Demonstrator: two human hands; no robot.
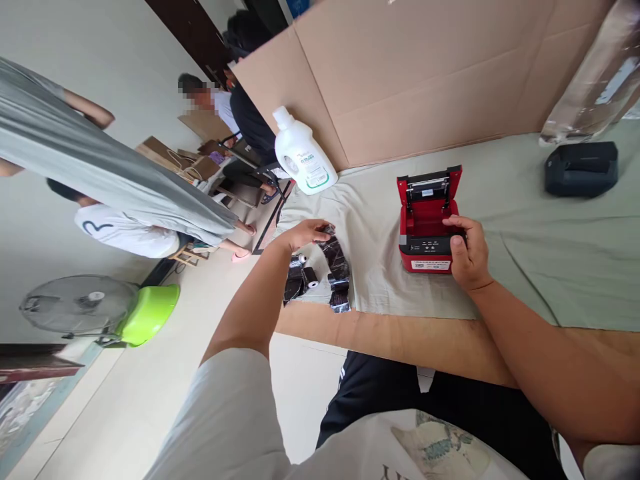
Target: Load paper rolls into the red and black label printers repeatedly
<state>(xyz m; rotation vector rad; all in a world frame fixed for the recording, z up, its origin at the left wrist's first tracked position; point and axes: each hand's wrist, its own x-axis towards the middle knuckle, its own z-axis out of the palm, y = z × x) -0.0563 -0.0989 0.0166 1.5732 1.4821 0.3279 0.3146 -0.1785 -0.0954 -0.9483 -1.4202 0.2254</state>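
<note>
A small red and black label printer (425, 243) stands on the cloth with its lid raised and its red inside showing. My right hand (470, 252) grips its right side, thumb at the front and fingertips over the rim. To the left, my left hand (307, 234) pinches the far end of a crumpled strip of shiny black film (337, 260). The strip trails over the cloth toward the table's near edge. Beside it, partly below my left wrist, lie small black rolls (311, 277) with pale cores and more black film.
A white jug-shaped bottle (306, 153) stands at the table's far left, by a large cardboard sheet (425, 73). On the right rests a dark rounded device (581, 169). Other people sit beyond the table, left of a grey hanging cloth. A fan (80, 303) stands by a green basin (153, 313).
</note>
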